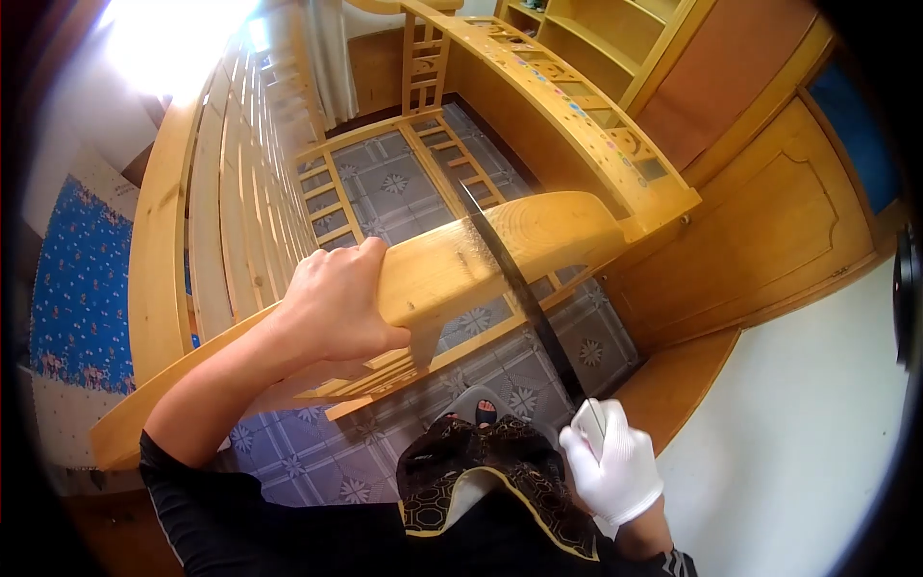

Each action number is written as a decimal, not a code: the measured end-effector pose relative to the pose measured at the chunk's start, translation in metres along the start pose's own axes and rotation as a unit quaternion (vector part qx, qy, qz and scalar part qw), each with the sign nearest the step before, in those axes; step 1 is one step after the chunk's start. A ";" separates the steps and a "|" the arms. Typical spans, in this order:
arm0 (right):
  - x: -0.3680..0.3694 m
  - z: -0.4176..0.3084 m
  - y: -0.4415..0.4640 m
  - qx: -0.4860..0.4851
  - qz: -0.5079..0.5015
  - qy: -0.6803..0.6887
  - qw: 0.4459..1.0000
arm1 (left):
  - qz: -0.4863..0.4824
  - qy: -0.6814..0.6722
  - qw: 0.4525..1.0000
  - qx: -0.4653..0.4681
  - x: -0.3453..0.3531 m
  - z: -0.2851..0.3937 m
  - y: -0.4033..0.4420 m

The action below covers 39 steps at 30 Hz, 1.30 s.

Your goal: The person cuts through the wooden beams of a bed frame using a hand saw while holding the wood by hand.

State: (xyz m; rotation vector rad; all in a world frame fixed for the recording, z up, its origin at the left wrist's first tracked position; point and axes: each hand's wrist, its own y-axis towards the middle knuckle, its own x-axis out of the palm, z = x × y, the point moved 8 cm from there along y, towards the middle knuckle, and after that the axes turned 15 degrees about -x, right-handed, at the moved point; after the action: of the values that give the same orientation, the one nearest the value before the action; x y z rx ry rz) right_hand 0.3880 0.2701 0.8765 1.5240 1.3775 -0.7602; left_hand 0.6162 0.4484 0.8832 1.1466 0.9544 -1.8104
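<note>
A thick pale wooden board [433,276] with a curved end runs across the middle of the view. My bare left hand [338,296] grips this board left of centre, fingers over its top and thumb on the near side. On my right hand [613,462] is a white glove, its fingers closed around the handle of a saw. The long, dark saw blade [538,322] slants up and away from that hand and lies across the board, right of my left hand. Fine pale dust shows on the wood beside the blade. The handle is mostly hidden by the glove.
Wooden slats [231,183] stand at the left, near a blue patterned cloth [82,274]. A painted wooden rail [577,106] runs behind to the right. A wooden cabinet door [769,226] and white surface [808,404] are at the right. My feet are on the tiled floor [370,178].
</note>
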 end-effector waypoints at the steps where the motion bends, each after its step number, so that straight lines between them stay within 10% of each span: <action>1: 0.003 -0.005 0.020 -0.069 -0.003 -0.045 0.997 | 0.001 0.000 1.000 -0.001 -0.001 -0.001 0.001; 10: 0.024 0.009 0.076 0.067 0.013 0.033 0.997 | 0.001 -0.008 1.000 0.005 0.000 -0.003 0.001; 20: 0.005 -0.005 0.029 -0.060 0.027 0.004 0.998 | -0.007 0.007 1.000 0.001 0.003 -0.003 0.001; 23: 0.023 0.013 0.092 0.077 -0.010 0.065 0.995 | -0.001 0.003 1.000 0.003 0.003 -0.002 0.004; 32: 0.005 -0.003 -0.012 0.038 0.025 0.045 0.998 | -0.001 -0.007 1.000 0.000 0.004 -0.006 0.001; 39: 0.014 0.006 0.070 0.042 0.020 0.063 0.997 | -0.012 0.012 1.000 0.006 0.001 0.000 0.001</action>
State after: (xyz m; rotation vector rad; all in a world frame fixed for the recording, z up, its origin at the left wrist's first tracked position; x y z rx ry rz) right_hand 0.4594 0.2735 0.8773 1.6845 1.4172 -0.7143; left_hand 0.6166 0.4475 0.8820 1.1725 0.9756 -1.8274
